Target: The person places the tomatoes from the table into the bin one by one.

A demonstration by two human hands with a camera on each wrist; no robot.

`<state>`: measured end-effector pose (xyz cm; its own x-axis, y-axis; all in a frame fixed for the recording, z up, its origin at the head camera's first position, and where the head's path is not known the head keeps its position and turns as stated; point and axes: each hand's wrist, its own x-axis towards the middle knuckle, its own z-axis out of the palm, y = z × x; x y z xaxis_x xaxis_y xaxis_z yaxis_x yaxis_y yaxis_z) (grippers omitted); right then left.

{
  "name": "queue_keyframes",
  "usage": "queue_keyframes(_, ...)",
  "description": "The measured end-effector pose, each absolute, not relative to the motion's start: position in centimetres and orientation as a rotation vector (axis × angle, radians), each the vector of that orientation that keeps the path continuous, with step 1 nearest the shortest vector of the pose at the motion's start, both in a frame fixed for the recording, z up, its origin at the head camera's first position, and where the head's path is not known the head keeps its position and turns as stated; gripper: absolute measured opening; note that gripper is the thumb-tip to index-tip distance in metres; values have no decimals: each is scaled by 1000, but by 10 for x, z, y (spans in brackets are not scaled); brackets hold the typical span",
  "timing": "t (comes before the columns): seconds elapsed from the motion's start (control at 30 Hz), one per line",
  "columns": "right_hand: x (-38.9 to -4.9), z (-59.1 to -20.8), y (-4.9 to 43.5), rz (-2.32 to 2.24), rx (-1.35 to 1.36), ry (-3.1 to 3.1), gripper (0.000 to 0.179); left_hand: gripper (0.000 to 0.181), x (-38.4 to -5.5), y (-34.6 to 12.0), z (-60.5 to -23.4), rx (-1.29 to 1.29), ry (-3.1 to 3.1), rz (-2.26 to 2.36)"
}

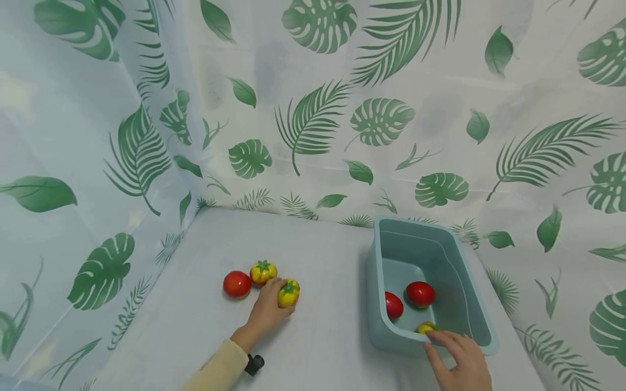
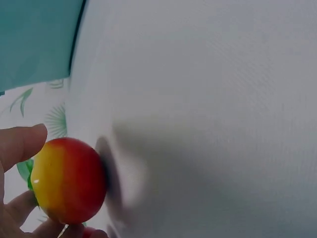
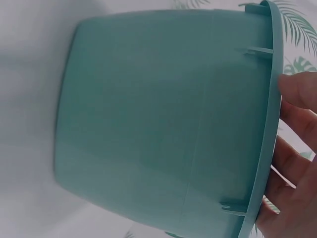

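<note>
The step in hand is judged to be the picking up of a yellow-and-red tomato (image 1: 289, 294), which is held by the left hand (image 1: 265, 310) at the tabletop (image 1: 327, 326), a little left of centre in the lower half of the head frame. The tomato is gripped between the thumb and the curled fingers; whether its underside is quite clear of the tabletop cannot be told. At the lower right, the near rim of a blue-green plastic bin (image 1: 393, 340) is pinched by the right hand (image 1: 461, 361), the thumb being set outside and the fingertips partly hidden behind the rim, probably so that the bin is steadied. A lift above the bin's wall, a carry toward the right of the frame and a gentle release inside seem to be called for next.

The held tomato is round, smooth and glossy; in the left wrist view, yellow is seen near the green calyx and red over the opposite half. Left of the left hand, a red tomato (image 1: 237, 284) and a yellow tomato (image 1: 263, 272) are left close together. In the bin, two red tomatoes (image 1: 420, 294) and a partly hidden yellow fruit (image 1: 426, 327) are contained.
</note>
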<state>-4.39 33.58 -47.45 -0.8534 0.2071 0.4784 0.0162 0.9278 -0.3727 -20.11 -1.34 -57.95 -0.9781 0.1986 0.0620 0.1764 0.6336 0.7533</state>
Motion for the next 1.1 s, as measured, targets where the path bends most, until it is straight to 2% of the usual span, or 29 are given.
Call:
queue_keyframes(0.37,-35,-464,335,482,-198,-2462,25,63,-201,-6,-585,390,2905,1232)
queue_keyframes(0.67,-30,-463,335,446,-179,-2571,23,50,-200,2,-580,374,2960,1210)
queue_keyframes(1.1,-28,-473,333,415,-181,-2553,33,58,-207,9,-581,357,2939,1241)
